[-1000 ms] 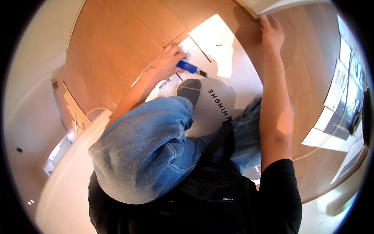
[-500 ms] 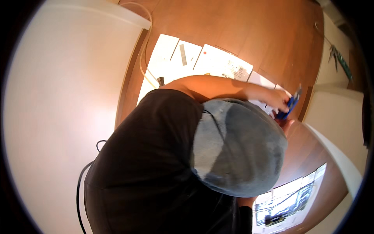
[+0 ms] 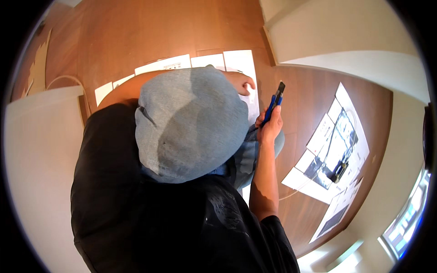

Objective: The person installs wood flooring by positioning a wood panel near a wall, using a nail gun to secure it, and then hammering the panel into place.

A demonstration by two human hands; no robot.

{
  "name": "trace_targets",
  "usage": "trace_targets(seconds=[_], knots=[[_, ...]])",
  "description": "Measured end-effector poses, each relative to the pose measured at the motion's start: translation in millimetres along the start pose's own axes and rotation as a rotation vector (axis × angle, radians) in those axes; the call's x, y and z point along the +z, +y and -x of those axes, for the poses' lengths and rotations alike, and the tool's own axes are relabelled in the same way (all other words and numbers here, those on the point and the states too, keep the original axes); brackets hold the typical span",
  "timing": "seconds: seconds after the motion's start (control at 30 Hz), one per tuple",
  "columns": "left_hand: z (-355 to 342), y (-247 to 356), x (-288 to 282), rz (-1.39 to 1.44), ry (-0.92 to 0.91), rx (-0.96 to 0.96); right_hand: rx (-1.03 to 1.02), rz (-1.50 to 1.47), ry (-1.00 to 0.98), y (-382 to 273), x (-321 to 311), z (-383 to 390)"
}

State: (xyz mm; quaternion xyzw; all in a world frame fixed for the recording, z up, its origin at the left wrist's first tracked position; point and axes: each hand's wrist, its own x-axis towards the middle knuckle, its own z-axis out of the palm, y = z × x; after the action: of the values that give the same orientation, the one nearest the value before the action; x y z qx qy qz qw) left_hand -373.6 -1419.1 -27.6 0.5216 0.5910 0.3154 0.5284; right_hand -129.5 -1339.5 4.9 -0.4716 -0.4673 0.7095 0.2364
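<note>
My right hand [image 3: 269,127] is closed round a pair of blue-handled pliers [image 3: 271,109], whose dark head points up and away from me. The hand is raised above the wooden floor, with my right knee [image 3: 279,143] just beneath it. Beyond my left knee [image 3: 191,123], my left hand [image 3: 240,83] reaches over a white sheet [image 3: 243,60] on the floor. Its fingers are curled in; whatever they may hold is too small or hidden to make out. The two hands are apart. My left knee hides much of that forearm and part of the row of sheets.
To the right lie more white sheets [image 3: 357,107] with dark cables and a black device [image 3: 337,173]. A pale wall corner [image 3: 277,57] juts in at the upper right. A white panel [image 3: 43,145] stands at left. Thin pale tubing [image 3: 68,76] curves over the floor there.
My view has swung to the right. The hands were close together at the pliers; now they have parted, and the right hand alone holds the pliers, nearer to me.
</note>
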Motion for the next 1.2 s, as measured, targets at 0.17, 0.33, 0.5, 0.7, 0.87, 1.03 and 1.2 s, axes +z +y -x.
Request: trace_targets(seconds=[0.17, 0.33, 0.5, 0.7, 0.87, 1.03, 1.2], knots=[[-3, -41, 0, 0.182, -0.047, -0.236, -0.054, 0.204, 0.058, -24, -2, -38], [-61, -68, -10, 0.387, 0.260, -0.190, -0.046, 0.294, 0.040, -52, 14, -69], [-136, -129, -22, 0.432, 0.359, -0.077, 0.076, 0.647, 0.073, -65, 43, -103], [-197, -156, -95, 0.313, 0.640, -0.234, -0.058, 1.207, 0.130, -38, 32, -154], [-205, -145, -147, 0.435, 0.795, -0.268, -0.136, 1.272, -0.051, -44, 76, -180], [-206, -143, -143, 0.417, 0.679, -0.292, -0.303, 1.452, -0.096, -57, 104, -200], [-207, -154, -135, 0.488, 0.743, -0.247, -0.356, 1.666, -0.119, -90, 138, -215]])
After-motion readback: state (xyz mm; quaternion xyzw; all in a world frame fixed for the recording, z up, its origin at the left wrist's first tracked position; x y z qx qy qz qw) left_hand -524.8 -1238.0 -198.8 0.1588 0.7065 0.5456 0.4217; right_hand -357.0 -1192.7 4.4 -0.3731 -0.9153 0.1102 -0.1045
